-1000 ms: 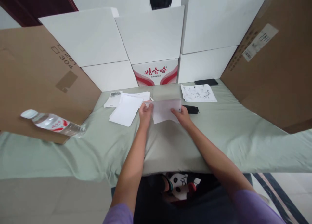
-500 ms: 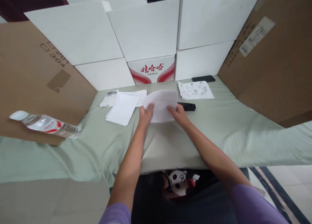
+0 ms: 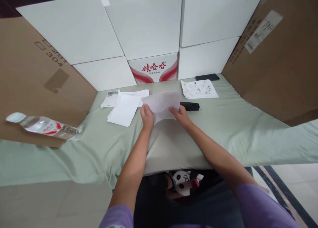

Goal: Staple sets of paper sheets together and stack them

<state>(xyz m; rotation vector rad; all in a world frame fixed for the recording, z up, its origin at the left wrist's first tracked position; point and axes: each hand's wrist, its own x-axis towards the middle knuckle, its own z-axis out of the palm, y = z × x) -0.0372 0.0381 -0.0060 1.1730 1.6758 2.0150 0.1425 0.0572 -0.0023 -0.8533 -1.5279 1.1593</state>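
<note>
White paper sheets (image 3: 162, 104), slightly bowed, are held up above the cloth between my two hands. My right hand (image 3: 181, 116) pinches their right edge, thumb on the near face and fingers behind. At the left edge, my left hand (image 3: 147, 116) is closed against the paper, its thumb at the margin; some of its fingers are hidden. Just beyond my right hand lies a black stapler (image 3: 190, 106), partly covered by the paper and hand. To the left, a loose stack of white paper (image 3: 125, 109) rests on the cloth.
A printed sheet (image 3: 200, 89) and a black phone (image 3: 207, 77) lie at the back right. A water bottle (image 3: 44, 126) is at the left. White boxes (image 3: 151, 26) line the back; cardboard panels (image 3: 278, 62) stand at both sides of the green cloth (image 3: 223, 138).
My left hand has shifted on the paper's left edge, its thumb moving off the front face towards the margin. The paper's lower edge now curves differently. The view has tilted slightly down.
</note>
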